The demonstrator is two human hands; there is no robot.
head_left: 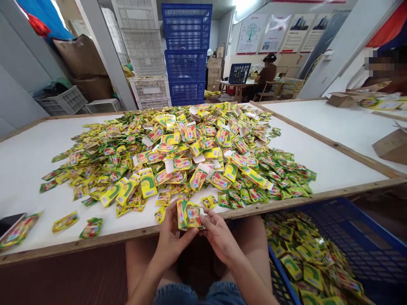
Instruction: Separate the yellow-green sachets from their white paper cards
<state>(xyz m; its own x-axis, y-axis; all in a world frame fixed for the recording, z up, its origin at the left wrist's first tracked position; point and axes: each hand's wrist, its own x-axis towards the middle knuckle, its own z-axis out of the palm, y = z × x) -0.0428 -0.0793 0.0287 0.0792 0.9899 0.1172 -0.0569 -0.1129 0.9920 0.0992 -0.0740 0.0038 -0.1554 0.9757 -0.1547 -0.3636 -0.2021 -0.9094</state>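
Note:
Just off the table's front edge, my left hand (171,231) is wrapped round a small yellow-and-green printed carton (188,214). My right hand (216,231) pinches the carton's right end, where a white flap shows by the fingertips. What is inside the carton cannot be seen. Beyond the hands lies a large heap of yellow cartons (178,164), several with open white flaps. Green candy-like packets (254,195) are piled at the right of the heap, yellow and green ones (95,165) at the left. A loose green packet (91,228) and a yellow one (65,221) lie near the front edge.
A wooden rim (140,233) edges the white table. Below it at right stands a blue crate (365,228) holding many filled-looking cartons. A phone-like dark object (11,222) lies far left. Behind are stacked blue crates (186,63), white crates (138,46) and a seated person (269,74).

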